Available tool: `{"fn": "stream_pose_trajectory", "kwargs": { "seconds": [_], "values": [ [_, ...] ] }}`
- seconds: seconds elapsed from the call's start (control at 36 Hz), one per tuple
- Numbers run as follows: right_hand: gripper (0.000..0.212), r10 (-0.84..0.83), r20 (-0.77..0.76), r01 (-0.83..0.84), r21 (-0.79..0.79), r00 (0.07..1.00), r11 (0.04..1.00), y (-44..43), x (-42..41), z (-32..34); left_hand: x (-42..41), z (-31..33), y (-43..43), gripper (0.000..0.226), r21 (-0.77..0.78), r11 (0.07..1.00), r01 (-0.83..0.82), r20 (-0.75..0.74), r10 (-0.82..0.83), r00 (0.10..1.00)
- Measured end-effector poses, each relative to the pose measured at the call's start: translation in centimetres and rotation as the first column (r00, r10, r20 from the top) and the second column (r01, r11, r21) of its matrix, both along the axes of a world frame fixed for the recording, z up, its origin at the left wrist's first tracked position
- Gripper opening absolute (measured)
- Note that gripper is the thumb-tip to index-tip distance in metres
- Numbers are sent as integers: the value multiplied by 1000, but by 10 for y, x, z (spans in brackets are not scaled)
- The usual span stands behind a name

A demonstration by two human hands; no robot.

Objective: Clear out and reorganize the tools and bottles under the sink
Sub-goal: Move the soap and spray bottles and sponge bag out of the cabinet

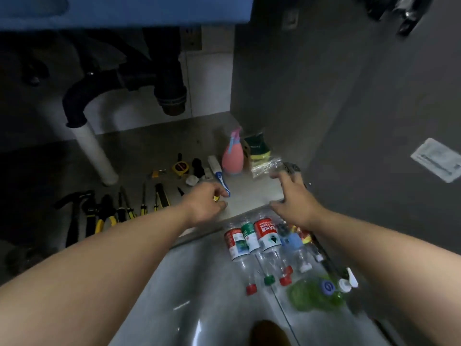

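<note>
My left hand [207,202] hovers over the cabinet floor [149,148] with curled fingers that pinch a small yellow thing [216,198]. It sits next to the lower end of a blue-and-white brush [219,177]. My right hand [293,196] is spread with straight fingers above the cabinet's front edge, holds nothing, and points toward a clear zip bag [265,167]. Hand tools [119,208] with yellow-and-black handles lie in a row at the left. Several clear plastic bottles [252,239] lie side by side on the floor outside the cabinet, below my right hand.
A pink spray bottle [233,158] and green-yellow sponges [258,146] stand at the back right. A tape measure [180,168] lies behind the tools. The black drain trap [172,96] and white pipe [96,151] hang at the left. A green soap bottle [316,290] lies on the floor.
</note>
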State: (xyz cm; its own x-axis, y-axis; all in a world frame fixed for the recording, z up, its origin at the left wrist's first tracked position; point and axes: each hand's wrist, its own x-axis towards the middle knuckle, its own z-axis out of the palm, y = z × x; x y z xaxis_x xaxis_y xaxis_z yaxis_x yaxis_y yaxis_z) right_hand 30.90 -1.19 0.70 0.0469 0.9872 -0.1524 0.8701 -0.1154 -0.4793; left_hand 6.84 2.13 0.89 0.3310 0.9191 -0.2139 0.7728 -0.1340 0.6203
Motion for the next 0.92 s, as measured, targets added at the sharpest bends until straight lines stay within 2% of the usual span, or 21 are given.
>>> {"fn": "stream_pose_trajectory", "kwargs": {
  "seconds": [0.11, 0.19, 0.28, 0.33, 0.42, 0.47, 0.61, 0.72, 0.78, 0.92],
  "values": [
    [68, 8, 12, -8, -15, 1000, 1000, 69, -22, -6, -6, -27, 30, 14, -12, 998, -55, 77, 56, 995],
    [67, 35, -10, -35, 40, 999, 999, 114, -36, -9, -8, -50, 48, 9, -22, 991, -129, 181, 131, 975],
    [69, 89, -14, -87, 100, 996, 991, 155, -43, -8, -9, -73, 60, 17, -63, 979, -195, 301, 205, 931],
    [73, 122, 88, -133, 129, 989, 983, 180, -43, -7, -12, -87, 63, 22, -98, 964, -247, 354, 266, 897],
    [78, 245, 276, -282, 105, 930, 954, 210, -46, -3, -17, -104, 65, 26, -131, 948, -290, 386, 318, 866],
    [71, 279, 307, -312, 63, 910, 948, 222, -50, -3, -20, -110, 66, 22, -143, 945, -294, 370, 327, 870],
    [31, 216, 412, -325, 216, 885, 921, 228, -59, 1, -24, -111, 71, 15, -196, 931, -307, 366, 360, 858],
    [21, 311, 455, -422, 165, 835, 892, 214, -64, 10, -20, -107, 71, 19, -218, 924, -315, 405, 380, 832],
    [21, 322, 450, -436, 176, 833, 883, 206, -63, 15, -15, -106, 70, 25, -206, 926, -316, 415, 375, 829],
    [17, 266, 359, -384, 311, 895, 869, 181, -63, 39, -4, -100, 67, 63, -146, 942, -300, 465, 334, 820]
  ]
}}
